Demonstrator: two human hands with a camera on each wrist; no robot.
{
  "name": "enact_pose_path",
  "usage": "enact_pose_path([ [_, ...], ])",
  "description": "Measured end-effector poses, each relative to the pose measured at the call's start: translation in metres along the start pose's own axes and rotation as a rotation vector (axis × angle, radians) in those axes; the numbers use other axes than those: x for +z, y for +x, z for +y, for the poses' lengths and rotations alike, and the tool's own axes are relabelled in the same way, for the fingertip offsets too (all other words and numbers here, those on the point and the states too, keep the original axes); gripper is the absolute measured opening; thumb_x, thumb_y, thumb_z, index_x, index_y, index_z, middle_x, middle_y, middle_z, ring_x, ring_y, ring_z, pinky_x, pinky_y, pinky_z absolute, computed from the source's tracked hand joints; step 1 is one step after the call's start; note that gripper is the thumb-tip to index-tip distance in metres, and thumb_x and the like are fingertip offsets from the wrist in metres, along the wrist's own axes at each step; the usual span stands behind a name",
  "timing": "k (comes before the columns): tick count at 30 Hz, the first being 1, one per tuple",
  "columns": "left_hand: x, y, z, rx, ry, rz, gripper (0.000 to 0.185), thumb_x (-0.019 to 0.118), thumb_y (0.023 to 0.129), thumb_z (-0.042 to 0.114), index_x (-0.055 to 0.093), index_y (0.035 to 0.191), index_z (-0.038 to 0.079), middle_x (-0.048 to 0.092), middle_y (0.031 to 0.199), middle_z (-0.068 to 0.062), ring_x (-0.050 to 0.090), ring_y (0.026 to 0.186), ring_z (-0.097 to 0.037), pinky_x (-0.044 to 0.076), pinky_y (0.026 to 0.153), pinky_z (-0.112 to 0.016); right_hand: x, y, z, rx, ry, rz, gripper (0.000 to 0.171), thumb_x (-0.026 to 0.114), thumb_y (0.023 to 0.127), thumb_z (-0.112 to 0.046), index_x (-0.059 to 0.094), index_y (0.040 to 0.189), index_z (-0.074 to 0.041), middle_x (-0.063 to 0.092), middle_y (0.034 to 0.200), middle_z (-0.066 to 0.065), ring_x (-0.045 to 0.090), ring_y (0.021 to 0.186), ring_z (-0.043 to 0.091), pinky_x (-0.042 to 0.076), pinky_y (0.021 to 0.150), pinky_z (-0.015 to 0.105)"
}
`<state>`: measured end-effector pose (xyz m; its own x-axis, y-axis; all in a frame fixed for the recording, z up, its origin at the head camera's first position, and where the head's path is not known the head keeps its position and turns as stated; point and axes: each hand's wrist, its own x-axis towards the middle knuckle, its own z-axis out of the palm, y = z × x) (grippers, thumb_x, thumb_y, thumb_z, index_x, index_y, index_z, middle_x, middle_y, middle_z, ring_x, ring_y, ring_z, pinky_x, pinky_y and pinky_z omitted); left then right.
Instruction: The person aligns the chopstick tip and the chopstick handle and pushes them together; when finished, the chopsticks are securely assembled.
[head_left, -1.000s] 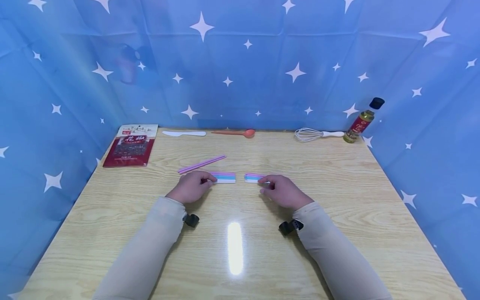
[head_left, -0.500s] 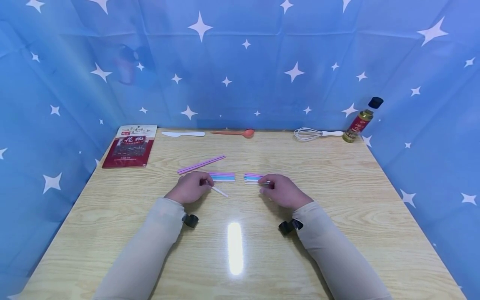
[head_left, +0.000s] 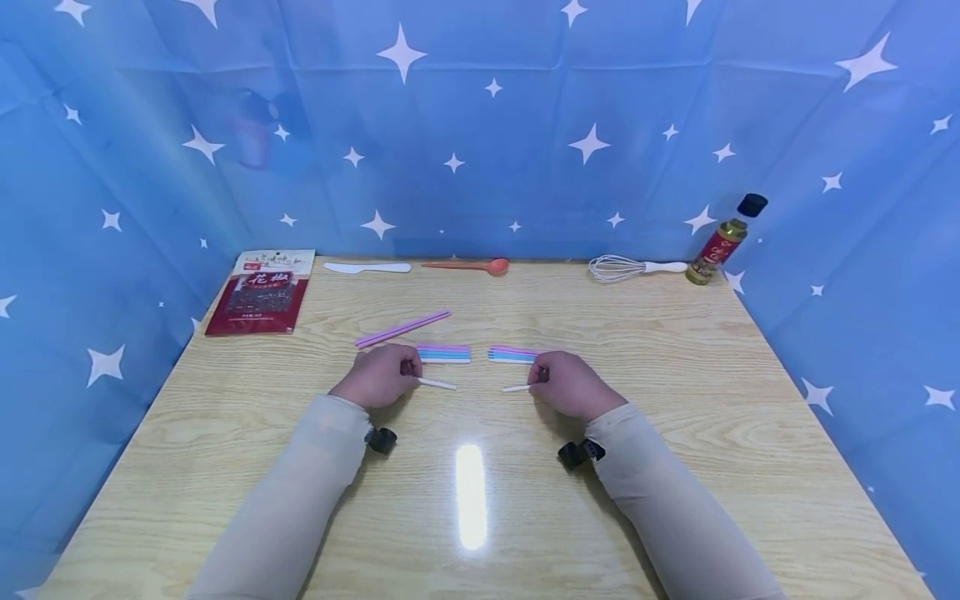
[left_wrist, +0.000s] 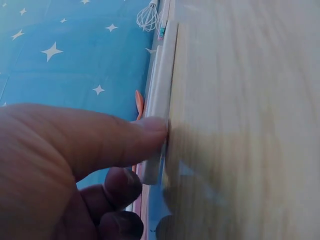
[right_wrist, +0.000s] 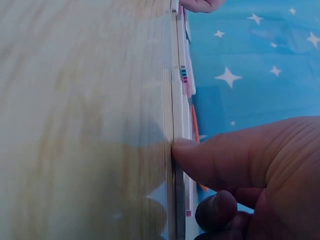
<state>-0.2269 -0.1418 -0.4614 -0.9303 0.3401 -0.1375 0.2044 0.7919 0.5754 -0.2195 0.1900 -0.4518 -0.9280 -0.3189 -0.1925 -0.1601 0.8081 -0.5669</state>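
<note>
Left hand (head_left: 378,377) and right hand (head_left: 572,385) each pinch a white stick (head_left: 437,384) drawn from coloured bundles (head_left: 444,354); pink pair (head_left: 403,328) already apart, the rest unsorted on the tabletop (head_left: 675,375)

A wooden table (head_left: 675,467) is being occupied by a spice packet (head_left: 260,292) at upper left, a whisk (head_left: 630,268) and a bottle (head_left: 723,242) at upper right, and chopsticks (head_left: 403,327) at centre.

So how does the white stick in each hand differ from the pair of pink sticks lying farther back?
The white sticks are pinched, one in the left hand and one in the right hand; the pink sticks lie untouched. The white ones are apart, each pointing inward; the pink ones lie side by side, slanted. All are thin sticks on the table.
</note>
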Motion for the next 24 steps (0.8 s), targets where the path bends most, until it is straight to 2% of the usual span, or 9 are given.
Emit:
enact_pose_path([
  [5, 0.0, -0.002, 0.005, 0.03, -0.087, 0.013, 0.007, 0.072, 0.1, 0.014, 0.069, 0.095, 0.015, 0.063, 0.094, -0.002, 0.055, 0.086, -0.02, 0.045, 0.083, -0.04, 0.001, -0.001, -0.003, -0.046, 0.008, 0.028, 0.008, 0.067, 0.101, -0.009, 0.068, 0.094, -0.01, 0.062, 0.093, 0.005, 0.055, 0.082, 0.02, 0.047, 0.076, 0.036],
  [9, 0.0, -0.002, 0.009, 0.066, -0.158, 0.018, 0.003, 0.069, 0.102, 0.014, 0.068, 0.1, 0.013, 0.065, 0.102, -0.003, 0.055, 0.088, -0.021, 0.047, 0.08, -0.037, 0.001, -0.001, -0.006, -0.124, 0.118, 0.049, 0.004, 0.062, 0.105, -0.01, 0.064, 0.102, -0.009, 0.06, 0.093, 0.005, 0.054, 0.084, 0.02, 0.046, 0.077, 0.036],
  [13, 0.0, -0.003, 0.014, 0.085, -0.21, 0.007, 0.003, 0.067, 0.104, 0.016, 0.067, 0.102, 0.013, 0.063, 0.098, -0.003, 0.052, 0.084, -0.02, 0.046, 0.073, -0.036, 0.001, -0.003, -0.011, -0.207, 0.205, 0.079, 0.006, 0.061, 0.107, -0.008, 0.065, 0.11, -0.007, 0.062, 0.097, 0.005, 0.056, 0.087, 0.02, 0.049, 0.08, 0.037],
  [18, 0.001, -0.004, 0.018, 0.114, -0.258, 0.013, 0.004, 0.064, 0.106, 0.016, 0.066, 0.102, 0.015, 0.061, 0.095, -0.002, 0.051, 0.084, -0.021, 0.045, 0.073, -0.037, 0.001, -0.003, -0.012, -0.278, 0.222, 0.127, 0.012, 0.06, 0.106, -0.005, 0.069, 0.114, -0.005, 0.068, 0.103, 0.006, 0.059, 0.091, 0.018, 0.053, 0.083, 0.037],
  [24, 0.003, -0.005, 0.021, 0.146, -0.276, 0.039, 0.005, 0.065, 0.106, 0.015, 0.064, 0.101, 0.016, 0.06, 0.094, -0.002, 0.051, 0.082, -0.021, 0.045, 0.072, -0.036, 0.001, -0.005, -0.016, -0.294, 0.246, 0.134, 0.012, 0.06, 0.106, -0.006, 0.069, 0.115, -0.003, 0.068, 0.104, 0.006, 0.058, 0.087, 0.019, 0.052, 0.078, 0.033],
])
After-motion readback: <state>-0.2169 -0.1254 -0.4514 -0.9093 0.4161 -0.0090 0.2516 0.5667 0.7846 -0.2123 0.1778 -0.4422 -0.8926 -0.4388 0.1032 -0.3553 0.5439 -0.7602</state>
